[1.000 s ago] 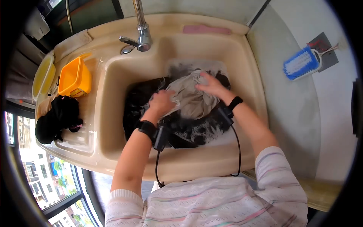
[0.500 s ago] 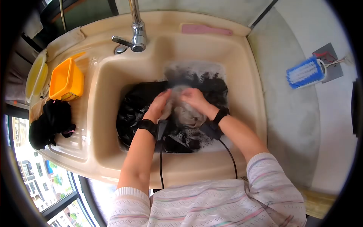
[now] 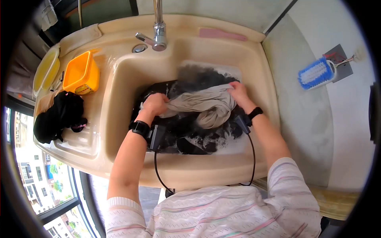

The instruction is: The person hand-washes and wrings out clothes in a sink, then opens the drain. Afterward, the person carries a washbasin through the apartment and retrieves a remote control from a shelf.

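Cloth point(image 3: 206, 104), pale grey and creased, stretches between my two grips above the basin of the sink point(image 3: 198, 170). I have the left grip point(image 3: 155, 104) closed on one end of it — knuckles up. My right grip point(image 3: 240, 94) pinches the edge at the other end, and slack fabric hangs in a rounded fold just left of it. Below both grips I see dark fabric point(image 3: 192, 144) lying in water with suds point(image 3: 230, 139). Beyond the grips stands the tap point(image 3: 160, 35); well to the left of the left grip I make out an orange tub point(image 3: 81, 73) and a black garment point(image 3: 61, 117) — both on the surface point(image 3: 90, 133). Well to the right of the right grip hangs a blue-and-white brush point(image 3: 316, 73).
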Tool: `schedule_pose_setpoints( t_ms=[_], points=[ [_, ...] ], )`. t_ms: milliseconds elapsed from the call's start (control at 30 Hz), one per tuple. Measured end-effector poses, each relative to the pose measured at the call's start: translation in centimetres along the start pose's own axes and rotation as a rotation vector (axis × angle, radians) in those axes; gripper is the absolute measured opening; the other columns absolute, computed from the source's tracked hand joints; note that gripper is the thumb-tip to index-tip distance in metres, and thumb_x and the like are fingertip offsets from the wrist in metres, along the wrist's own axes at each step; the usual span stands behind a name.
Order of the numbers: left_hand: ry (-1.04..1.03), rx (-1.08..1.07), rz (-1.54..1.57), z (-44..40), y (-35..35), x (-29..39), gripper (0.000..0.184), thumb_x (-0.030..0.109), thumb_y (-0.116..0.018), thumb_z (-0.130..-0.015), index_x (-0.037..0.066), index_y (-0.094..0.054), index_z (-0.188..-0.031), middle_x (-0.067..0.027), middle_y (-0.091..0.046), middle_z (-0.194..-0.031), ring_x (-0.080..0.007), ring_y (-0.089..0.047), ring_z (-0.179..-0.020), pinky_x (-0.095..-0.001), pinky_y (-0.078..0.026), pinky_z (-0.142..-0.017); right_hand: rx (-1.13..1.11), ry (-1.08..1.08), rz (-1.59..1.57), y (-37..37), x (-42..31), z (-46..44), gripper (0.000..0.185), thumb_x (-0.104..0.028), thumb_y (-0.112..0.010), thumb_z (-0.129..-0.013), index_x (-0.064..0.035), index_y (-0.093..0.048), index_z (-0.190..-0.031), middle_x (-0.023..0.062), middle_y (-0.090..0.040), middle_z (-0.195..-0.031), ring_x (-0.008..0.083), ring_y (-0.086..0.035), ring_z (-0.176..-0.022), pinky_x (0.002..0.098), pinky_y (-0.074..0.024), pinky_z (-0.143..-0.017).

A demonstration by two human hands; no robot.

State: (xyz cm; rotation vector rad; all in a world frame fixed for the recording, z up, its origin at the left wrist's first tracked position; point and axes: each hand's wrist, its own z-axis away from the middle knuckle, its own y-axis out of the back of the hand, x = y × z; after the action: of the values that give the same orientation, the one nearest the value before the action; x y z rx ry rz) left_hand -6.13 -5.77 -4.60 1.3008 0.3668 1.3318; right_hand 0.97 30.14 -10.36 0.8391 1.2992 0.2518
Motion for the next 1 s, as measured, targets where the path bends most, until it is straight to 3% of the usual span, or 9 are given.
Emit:
schedule_pose_setpoints(
  t_ms=[267, 333, 400, 433, 500, 600, 700, 800, 1000],
  points=[
    [0.037, -0.141, -0.059, 2.5, 2.8, -1.7, 0.028, 0.014, -0.068, -0.055, 0.014, -0.068, -0.083, -0.0093, -0.065, -0.089, -0.0265, -0.061, -0.088, -0.0346, -0.049, -0.076, 0.105, 0.142, -0.617, 7.7, -11.3, 0.0, 0.021, -0.016, -0.062, -0.079, -0.0004, -0.062, -0.093, 0.0019, -0.061, -0.080, 0.0063, -0.052, -0.073, 0.0222, -0.0417, -0.064],
    [-0.014, -0.224, -0.065, 3.4, 3.3, -1.5, 0.034, 0.017, -0.072, -0.052, 0.013, -0.067, -0.085, -0.0092, -0.065, -0.089, -0.0263, -0.061, -0.086, -0.0339, -0.049, -0.076, -0.043, 0.123, -0.516, 9.1, -10.0, 0.0, 0.023, -0.022, -0.065, -0.078, -0.0033, -0.063, -0.090, -0.0007, -0.060, -0.077, 0.0058, -0.051, -0.068, 0.0214, -0.0414, -0.059],
    [-0.102, -0.514, -0.026, 3.8, 3.4, -1.3, 0.038, 0.018, -0.072, -0.052, 0.012, -0.067, -0.089, -0.0101, -0.065, -0.091, -0.0269, -0.061, -0.087, -0.0336, -0.049, -0.076, -0.771, -0.139, 0.196, 9.1, -8.9, 0.4, 0.025, -0.027, -0.067, -0.075, -0.0064, -0.066, -0.088, -0.0024, -0.059, -0.071, 0.0071, -0.050, -0.061, 0.0226, -0.0416, -0.054],
    [-0.059, -0.491, -0.008, 3.8, 3.2, -1.4, 0.036, 0.019, -0.070, -0.055, 0.012, -0.068, -0.090, -0.0109, -0.065, -0.092, -0.0269, -0.061, -0.088, -0.0339, -0.048, -0.077, -0.855, 0.020, 0.319, 8.1, -8.1, 0.3, 0.027, -0.030, -0.068, -0.072, -0.0082, -0.067, -0.087, -0.0013, -0.060, -0.068, 0.0074, -0.051, -0.057, 0.0246, -0.0417, -0.050],
    [0.005, -0.396, 0.017, 2.9, 1.8, -1.8, 0.034, 0.019, -0.070, -0.056, 0.012, -0.068, -0.090, -0.0112, -0.065, -0.092, -0.0269, -0.061, -0.089, -0.0344, -0.048, -0.077, -0.708, -0.110, 0.163, 4.8, -8.5, 0.2, 0.027, -0.027, -0.067, -0.072, -0.0064, -0.067, -0.090, 0.0035, -0.064, -0.072, 0.0105, -0.055, -0.063, 0.0274, -0.0449, -0.057],
    [0.121, -0.330, 0.062, 2.9, 0.5, -0.8, 0.034, 0.021, -0.069, -0.059, 0.010, -0.068, -0.091, -0.0126, -0.064, -0.095, -0.0271, -0.061, -0.092, -0.0354, -0.048, -0.078, -0.305, 0.223, -0.004, -4.8, -6.0, -1.5, 0.039, -0.030, -0.064, -0.075, -0.0046, -0.060, -0.105, 0.0132, -0.064, -0.092, 0.0215, -0.061, -0.084, 0.0309, -0.0477, -0.073],
    [0.250, -0.385, -0.002, 2.3, -2.1, -0.4, 0.041, 0.026, -0.071, -0.060, 0.002, -0.066, -0.093, -0.0158, -0.064, -0.097, -0.0281, -0.062, -0.091, -0.0359, -0.049, -0.079, -0.153, 0.251, 0.599, -14.2, -2.1, -1.0, 0.050, -0.032, -0.062, -0.075, -0.0010, -0.054, -0.113, 0.0210, -0.060, -0.103, 0.0335, -0.057, -0.099, 0.0372, -0.0457, -0.083],
    [0.166, -0.372, -0.118, 2.5, -2.5, -0.4, 0.041, 0.026, -0.071, -0.060, 0.001, -0.066, -0.092, -0.0142, -0.065, -0.092, -0.0284, -0.064, -0.086, -0.0348, -0.051, -0.077, -0.621, 0.281, 0.448, -12.2, -8.9, 2.9, 0.059, -0.032, -0.068, -0.070, 0.0054, -0.052, -0.112, 0.0170, -0.061, -0.099, 0.0243, -0.059, -0.086, 0.0340, -0.0468, -0.074],
    [0.244, -0.305, 0.214, 1.5, -2.0, -2.1, 0.045, 0.018, -0.070, -0.059, 0.002, -0.064, -0.101, -0.0157, -0.063, -0.101, -0.0272, -0.061, -0.095, -0.0340, -0.048, -0.081, -0.345, -0.204, 0.043, -7.8, -6.1, 0.8, 0.056, -0.027, -0.073, -0.065, 0.0083, -0.056, -0.104, 0.0176, -0.063, -0.098, 0.0274, -0.061, -0.087, 0.0319, -0.0468, -0.077]
  ],
)
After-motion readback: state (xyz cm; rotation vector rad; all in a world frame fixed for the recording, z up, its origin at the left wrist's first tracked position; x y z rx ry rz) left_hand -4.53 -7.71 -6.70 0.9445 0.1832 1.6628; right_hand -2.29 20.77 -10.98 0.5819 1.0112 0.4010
